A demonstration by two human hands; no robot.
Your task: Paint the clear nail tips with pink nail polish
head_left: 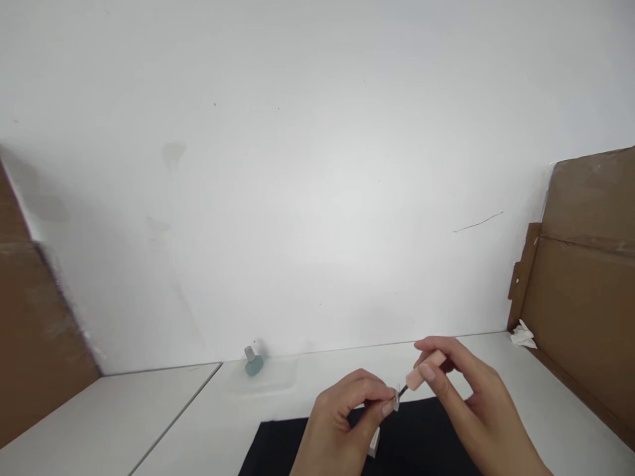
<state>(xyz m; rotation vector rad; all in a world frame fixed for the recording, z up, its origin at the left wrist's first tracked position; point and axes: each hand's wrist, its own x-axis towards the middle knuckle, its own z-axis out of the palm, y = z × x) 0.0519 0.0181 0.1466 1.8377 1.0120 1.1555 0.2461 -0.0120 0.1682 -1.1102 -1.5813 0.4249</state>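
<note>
My left hand (342, 416) pinches a small pale false nail tip (397, 398) between thumb and fingers. My right hand (476, 410) holds a peach-pink nail polish brush handle (424, 370) between thumb and fingers, and its thin dark brush (403, 391) reaches to the nail tip. A small teal nail polish bottle (253, 362) with a grey top stands on the white table (173, 403), well to the left of both hands. A small white block (374, 443) stands just below my left hand, partly hidden by it.
A black mat (421, 436) lies on the table under my hands. Brown cardboard panels (580, 284) stand at the right, with another (34, 330) at the left. A crumpled white tissue (522, 335) lies in the right corner against a white wall (297, 198).
</note>
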